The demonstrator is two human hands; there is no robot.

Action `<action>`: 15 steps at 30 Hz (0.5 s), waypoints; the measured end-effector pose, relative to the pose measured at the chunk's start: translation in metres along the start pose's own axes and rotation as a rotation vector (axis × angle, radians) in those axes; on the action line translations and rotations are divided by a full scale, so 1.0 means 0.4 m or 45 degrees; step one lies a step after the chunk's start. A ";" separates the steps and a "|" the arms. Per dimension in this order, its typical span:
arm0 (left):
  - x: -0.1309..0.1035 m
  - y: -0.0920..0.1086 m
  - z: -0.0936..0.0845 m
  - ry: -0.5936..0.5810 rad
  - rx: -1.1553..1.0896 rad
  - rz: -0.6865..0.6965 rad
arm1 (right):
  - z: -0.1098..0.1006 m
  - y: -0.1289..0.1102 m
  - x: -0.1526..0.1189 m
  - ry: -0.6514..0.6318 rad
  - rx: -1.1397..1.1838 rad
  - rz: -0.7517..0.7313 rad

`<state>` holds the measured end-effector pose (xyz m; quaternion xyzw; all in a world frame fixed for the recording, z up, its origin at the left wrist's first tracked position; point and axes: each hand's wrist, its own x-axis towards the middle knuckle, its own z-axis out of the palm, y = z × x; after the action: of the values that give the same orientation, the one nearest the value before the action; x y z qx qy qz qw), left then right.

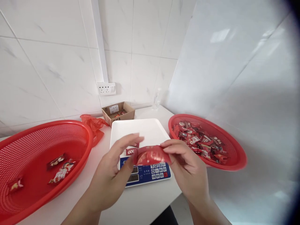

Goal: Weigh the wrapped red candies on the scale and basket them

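A shiny red packet (152, 155) is held up over the front of a white and blue digital scale (150, 125). My right hand (187, 168) pinches its right end between thumb and fingers. Beside its left end is my left hand (112, 172), fingers stretched and apart, the thumb close to the packet; whether it touches is unclear. Behind the hands, small red packets (130, 152) lie on the scale's pan, partly hidden. The held packet and left hand cover part of the keypad and display.
To the right, a red basket (241, 156) holds many red packets. Another red basket (87, 137), with several packets inside, stands at left. Farther back are a red plastic bag (95, 126), a cardboard box (110, 115) and a clear bottle (156, 100). Tiled walls close off the back.
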<state>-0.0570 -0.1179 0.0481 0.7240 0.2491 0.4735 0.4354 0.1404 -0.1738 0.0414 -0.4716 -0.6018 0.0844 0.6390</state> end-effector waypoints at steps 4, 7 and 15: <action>0.024 -0.002 -0.017 0.306 0.171 0.079 | -0.001 0.093 0.023 0.021 -0.202 0.444; 0.041 -0.012 -0.039 0.408 0.218 0.080 | 0.004 0.164 0.044 -0.019 -0.353 0.527; 0.079 -0.085 -0.056 -0.236 0.948 -0.157 | 0.036 0.177 0.043 -0.613 -0.530 0.377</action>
<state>-0.0621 -0.0678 0.0371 0.8559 0.4066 0.2563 0.1910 0.1651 -0.1166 0.0008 -0.6403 -0.6647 0.1604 0.3499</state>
